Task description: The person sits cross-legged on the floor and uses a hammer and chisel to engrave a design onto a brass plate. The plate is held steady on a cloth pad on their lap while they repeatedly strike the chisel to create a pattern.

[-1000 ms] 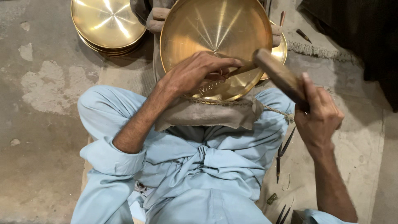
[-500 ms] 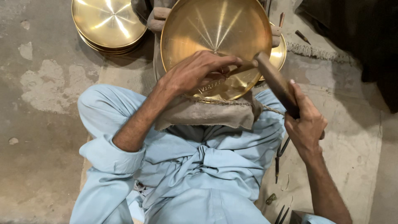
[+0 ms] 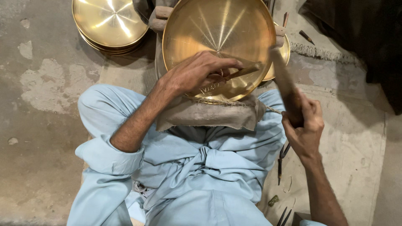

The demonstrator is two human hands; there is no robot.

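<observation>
A large shiny brass bowl (image 3: 217, 29) rests tilted on a cloth-covered block (image 3: 209, 114) between my knees. My left hand (image 3: 197, 73) lies inside the bowl's near rim, pinching a thin brass-coloured chisel (image 3: 240, 72) against the metal. My right hand (image 3: 303, 123) grips the handle of a wooden mallet (image 3: 282, 79), whose head is blurred beside the chisel's outer end. Both legs are in light blue cloth.
A stack of brass bowls (image 3: 109, 23) sits at the top left on the concrete floor. Another brass piece (image 3: 284, 52) peeks from behind the big bowl. Small metal tools (image 3: 282, 161) lie by my right leg, more (image 3: 284, 215) near the bottom. Dark cloth (image 3: 360, 37) fills the top right.
My right hand has swung the mallet inward and upward toward the chisel's end. My left hand and the chisel have stayed in place on the bowl.
</observation>
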